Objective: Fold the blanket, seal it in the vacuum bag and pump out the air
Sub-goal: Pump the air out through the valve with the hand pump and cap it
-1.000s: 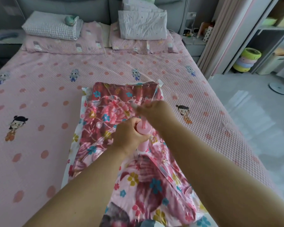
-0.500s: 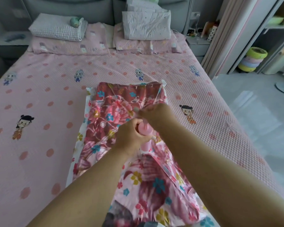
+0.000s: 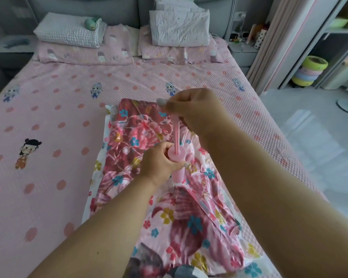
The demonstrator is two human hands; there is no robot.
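Observation:
A folded floral blanket (image 3: 133, 137) in red and pink lies inside a clear vacuum bag (image 3: 100, 177) on the bed. A pink hand pump (image 3: 178, 171) stands upright on the bag near its middle. My left hand (image 3: 159, 163) grips the pump's cylinder just below its top cap. My right hand (image 3: 193, 109) grips the handle at the top of the thin pink plunger rod (image 3: 176, 135), which is drawn well out of the cylinder. The handle itself is mostly hidden in my fingers.
The bed (image 3: 48, 137) has a pink dotted sheet with cartoon figures. Pillows and folded bedding (image 3: 179, 27) lie at the headboard. A nightstand (image 3: 243, 49) and curtain (image 3: 279, 47) stand at the right. Stacked coloured rings (image 3: 309, 71) sit on the floor.
My right hand has risen, pulling the plunger rod up out of the cylinder. My left hand has stayed on the pump body.

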